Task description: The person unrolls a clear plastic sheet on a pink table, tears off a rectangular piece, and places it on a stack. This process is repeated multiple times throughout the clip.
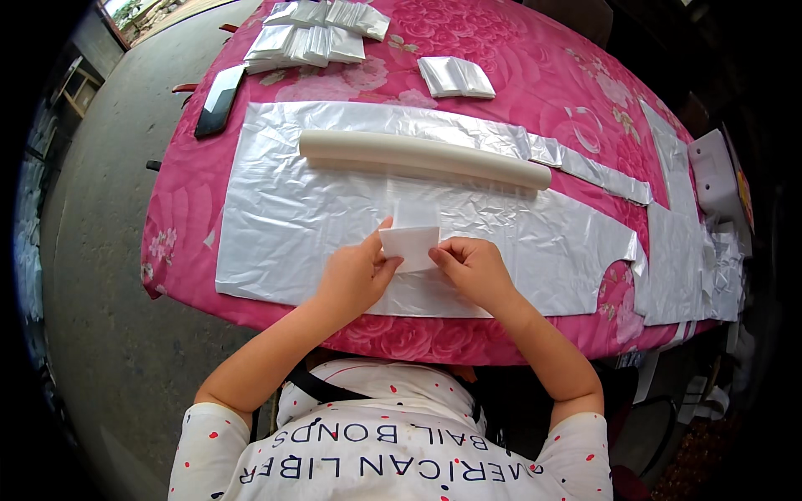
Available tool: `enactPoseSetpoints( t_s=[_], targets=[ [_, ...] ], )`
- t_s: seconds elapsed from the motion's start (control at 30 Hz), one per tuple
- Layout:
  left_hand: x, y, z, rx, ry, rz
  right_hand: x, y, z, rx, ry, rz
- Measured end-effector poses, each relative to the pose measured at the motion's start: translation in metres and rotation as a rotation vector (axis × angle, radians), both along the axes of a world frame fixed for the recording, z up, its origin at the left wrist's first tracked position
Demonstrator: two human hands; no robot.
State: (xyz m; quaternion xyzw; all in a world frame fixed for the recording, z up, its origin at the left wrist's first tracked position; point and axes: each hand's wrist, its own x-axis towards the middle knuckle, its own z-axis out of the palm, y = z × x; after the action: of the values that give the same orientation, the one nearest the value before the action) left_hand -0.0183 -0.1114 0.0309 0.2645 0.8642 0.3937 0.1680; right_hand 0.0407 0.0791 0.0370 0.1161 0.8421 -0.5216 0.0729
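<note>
– White folded film (409,246): where is it?
– Pinched at its sides by left hand (355,271) and right hand (474,267), above the silvery sheet (276,225), near side of the cream roll (422,157), whose long axis runs left to right

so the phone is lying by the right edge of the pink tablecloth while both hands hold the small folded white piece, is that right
Not quite: the phone lies by the left edge of the pink tablecloth, not the right, as the head view shows. The left hand and right hand do both hold the small folded white piece.
</note>
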Motion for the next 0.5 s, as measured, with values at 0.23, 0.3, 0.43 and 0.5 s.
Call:
enactPoseSetpoints(
  t_s=[0.23, 0.3, 0.43, 0.5],
  targets=[
    [-0.021, 0.015, 0.005, 0.03, -0.145, 0.108, -0.017, 0.0, 0.009, -0.061, -0.239, -0.072],
    [-0.021, 0.013, 0.005, 0.067, -0.144, 0.125, -0.016, -0.001, 0.007, -0.054, -0.247, -0.087],
    [-0.013, 0.009, 0.005, 0.187, 0.041, 0.104, -0.019, -0.001, 0.011, -0.047, -0.28, -0.095],
    [-0.009, 0.01, -0.004, 0.173, 0.408, -0.013, -0.02, 0.0, 0.009, -0.048, -0.277, -0.098]
  ],
)
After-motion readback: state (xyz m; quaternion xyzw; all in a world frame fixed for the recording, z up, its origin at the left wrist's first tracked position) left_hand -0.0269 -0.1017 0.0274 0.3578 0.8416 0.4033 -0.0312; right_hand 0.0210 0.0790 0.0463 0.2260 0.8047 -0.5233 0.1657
